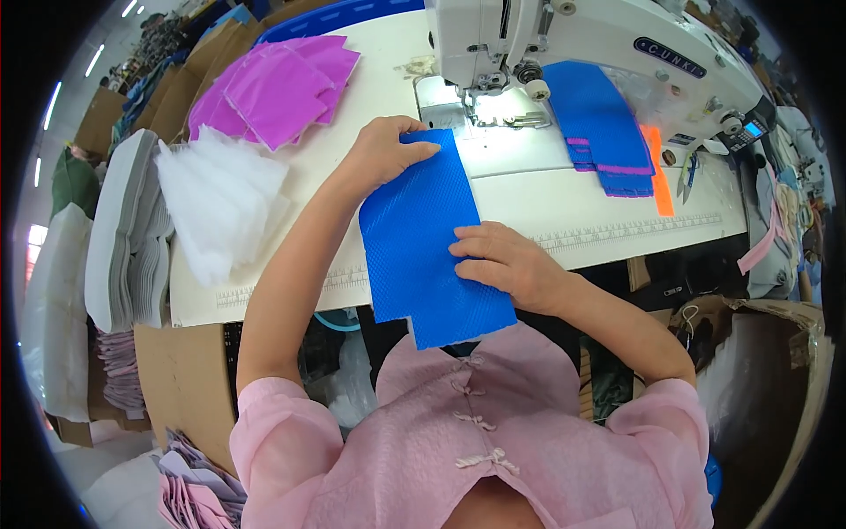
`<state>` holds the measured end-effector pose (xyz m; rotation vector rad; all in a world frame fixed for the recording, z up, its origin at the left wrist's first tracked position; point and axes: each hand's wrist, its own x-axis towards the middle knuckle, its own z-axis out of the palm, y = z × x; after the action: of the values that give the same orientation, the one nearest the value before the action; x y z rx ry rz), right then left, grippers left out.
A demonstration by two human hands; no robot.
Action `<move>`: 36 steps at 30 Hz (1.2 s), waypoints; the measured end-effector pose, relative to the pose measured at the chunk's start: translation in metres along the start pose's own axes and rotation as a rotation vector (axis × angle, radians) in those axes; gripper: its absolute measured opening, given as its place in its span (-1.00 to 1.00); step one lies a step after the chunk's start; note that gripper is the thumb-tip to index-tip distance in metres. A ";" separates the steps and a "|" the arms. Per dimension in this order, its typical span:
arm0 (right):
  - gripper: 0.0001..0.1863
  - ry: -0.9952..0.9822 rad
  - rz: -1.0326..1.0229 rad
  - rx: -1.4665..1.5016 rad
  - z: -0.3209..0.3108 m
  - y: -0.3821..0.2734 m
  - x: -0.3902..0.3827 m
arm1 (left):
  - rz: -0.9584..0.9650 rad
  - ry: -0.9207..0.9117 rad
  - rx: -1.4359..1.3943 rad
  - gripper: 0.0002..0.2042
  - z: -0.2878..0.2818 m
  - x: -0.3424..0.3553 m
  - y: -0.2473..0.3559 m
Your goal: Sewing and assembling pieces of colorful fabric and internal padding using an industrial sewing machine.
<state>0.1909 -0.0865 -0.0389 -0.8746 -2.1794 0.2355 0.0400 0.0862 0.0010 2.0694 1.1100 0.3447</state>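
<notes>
White sewing table (546, 207), big white sewing machine (573, 40) at the far side. Blue cloth piece (423, 242) flat in the middle, near edge hanging off the table. Pink cloth pile (278, 88) far left, fluffy white pile (220, 198) beside it. Left hand (383, 150) flat on the blue cloth's far corner, fingers spread, not gripping. Right hand (502, 264) pressing its right edge, fingers bent, nothing grabbed.

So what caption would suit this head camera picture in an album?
Both hands, left hand and right hand, press a blue fabric piece flat before a white sewing machine.
</notes>
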 end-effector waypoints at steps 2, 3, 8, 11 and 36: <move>-0.71 0.007 0.009 0.005 0.001 -0.001 0.000 | 0.024 0.052 0.046 -0.69 0.003 0.003 -0.001; -0.69 0.023 0.009 0.006 0.002 -0.002 0.000 | 0.025 0.049 0.047 -0.69 0.006 0.005 0.000; -0.70 0.096 0.012 -0.001 0.008 -0.006 0.000 | 0.012 0.107 0.194 -0.78 0.012 0.006 0.007; -0.66 0.124 -0.012 -0.029 0.010 -0.007 -0.001 | 0.030 0.113 0.229 -0.80 0.015 0.006 0.008; -0.83 -0.042 -0.028 0.049 0.001 0.005 0.001 | 0.039 0.121 0.421 -0.82 0.022 0.008 0.007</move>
<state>0.1923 -0.0821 -0.0409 -0.8184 -2.2139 0.2941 0.0613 0.0797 -0.0098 2.4674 1.3023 0.2746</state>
